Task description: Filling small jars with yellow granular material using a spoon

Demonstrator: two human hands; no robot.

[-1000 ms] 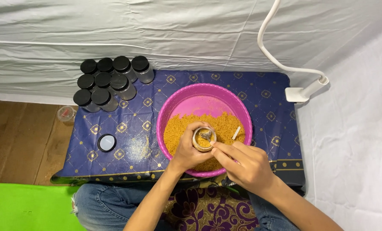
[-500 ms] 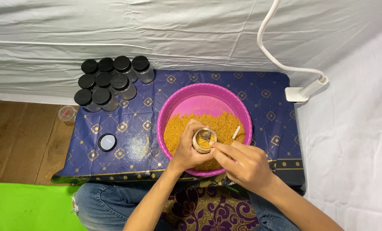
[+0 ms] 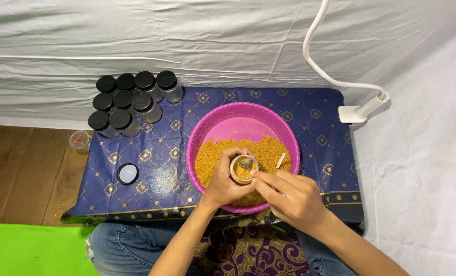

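Seen from the head camera, a pink basin sits on a small table covered with a dark blue patterned cloth, and everything else is placed around it. Orange-yellow grains fill the near half of the basin. Over those grains the left hand is wrapped around a small open jar, which holds some of the grains. The right hand, just to the right of the jar, is closed on a small metal spoon whose bowl is at the jar's mouth. A pale stick lies in the grains at the basin's right side. Left of the basin lies a loose black lid; beyond that, at the far left corner, stand capped jars. To the basin's right, a white clamp grips the table edge.
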